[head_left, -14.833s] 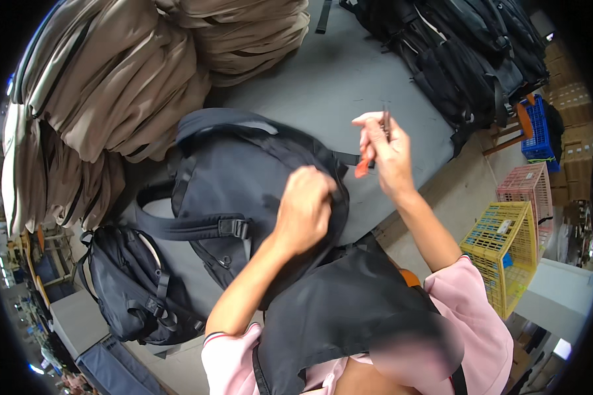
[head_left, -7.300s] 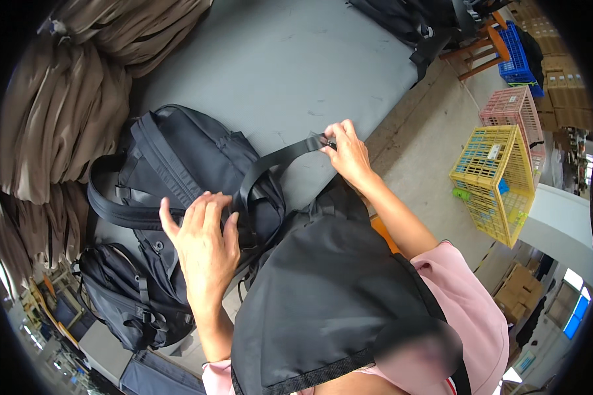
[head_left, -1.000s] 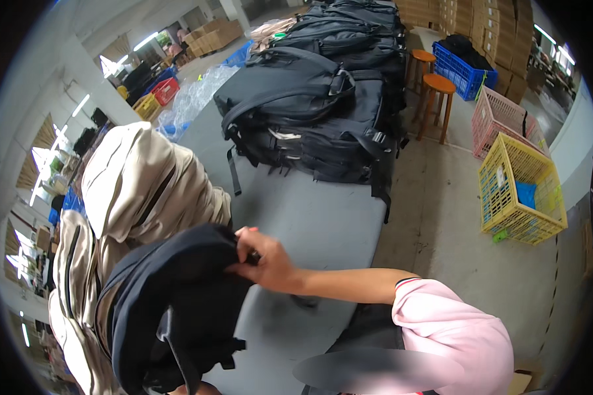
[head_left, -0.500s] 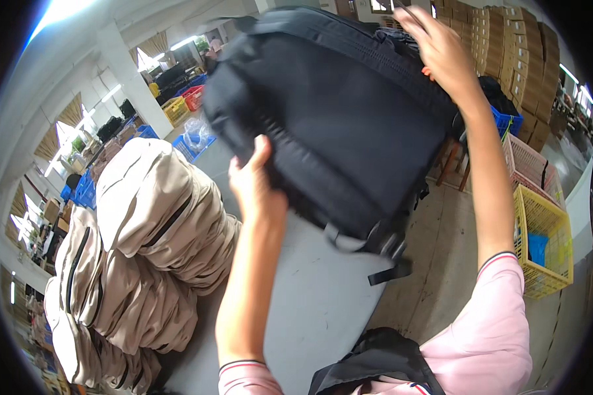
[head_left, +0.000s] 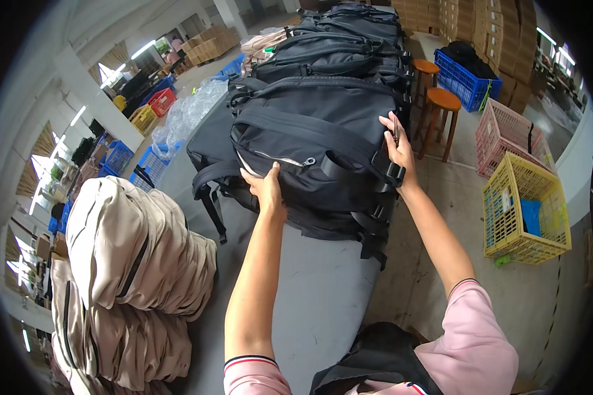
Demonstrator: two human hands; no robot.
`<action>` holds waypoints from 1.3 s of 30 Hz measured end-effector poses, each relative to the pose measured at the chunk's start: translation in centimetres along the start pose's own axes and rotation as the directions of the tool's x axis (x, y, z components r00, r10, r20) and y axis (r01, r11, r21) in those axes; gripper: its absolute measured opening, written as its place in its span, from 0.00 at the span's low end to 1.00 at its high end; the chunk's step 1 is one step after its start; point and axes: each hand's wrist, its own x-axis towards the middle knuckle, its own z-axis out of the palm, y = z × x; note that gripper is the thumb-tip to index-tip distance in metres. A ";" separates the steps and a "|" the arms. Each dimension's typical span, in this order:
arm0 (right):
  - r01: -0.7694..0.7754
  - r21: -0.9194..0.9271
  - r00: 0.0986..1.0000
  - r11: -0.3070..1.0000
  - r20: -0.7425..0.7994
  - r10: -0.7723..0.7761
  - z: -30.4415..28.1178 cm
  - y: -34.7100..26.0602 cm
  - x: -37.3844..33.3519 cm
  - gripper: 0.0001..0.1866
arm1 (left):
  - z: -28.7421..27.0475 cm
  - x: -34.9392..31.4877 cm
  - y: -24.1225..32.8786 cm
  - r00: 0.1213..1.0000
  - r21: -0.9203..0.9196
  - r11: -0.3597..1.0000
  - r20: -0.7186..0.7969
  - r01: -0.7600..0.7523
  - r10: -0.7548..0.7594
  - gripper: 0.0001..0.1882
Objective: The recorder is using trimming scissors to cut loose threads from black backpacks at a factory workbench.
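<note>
A black backpack [head_left: 303,141] lies on the grey table, its zipped pocket and buckled straps facing up. My left hand [head_left: 266,189] grips the fabric at its near left side, thumb on top by a pale-lined opening. At the right edge of the bag, beside the buckles, is my right hand [head_left: 402,158], fingers partly extended. A small, slim dark tool [head_left: 396,130] sits between those fingers; its exact kind is too small to make out. More black backpacks [head_left: 339,49] are lined up behind this one.
Beige bags [head_left: 135,247] are piled on the left of the grey table [head_left: 310,283]. Clear plastic wrapping [head_left: 191,112] lies beyond it. Wooden stools [head_left: 443,100], a blue crate [head_left: 464,79], a pink crate [head_left: 507,135] and a yellow crate [head_left: 527,210] stand on the right. Stacked cartons [head_left: 501,39] rise behind.
The black backpack has come down from mid-air onto the table, in front of the other backpacks. Both hands have lowered with it, and the right hand has moved down along its right side.
</note>
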 end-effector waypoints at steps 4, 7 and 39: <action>0.029 -0.007 1.000 1.000 -0.011 -0.029 -1.3 2.2 0.1 0.20 | -2.6 0.1 -0.9 0.949 -0.090 0.996 0.314 0.021 0.009 0.54; -0.087 0.214 0.996 0.973 -0.016 0.093 -3.8 2.9 -0.2 0.19 | -5.8 -1.5 -2.9 0.916 -0.167 0.985 0.388 -0.044 0.106 0.53; -0.178 0.129 -0.131 0.976 0.979 -0.153 11.7 -24.2 -38.8 0.10 | -61.5 -51.7 -33.9 0.642 0.687 0.046 -0.699 0.725 0.313 0.11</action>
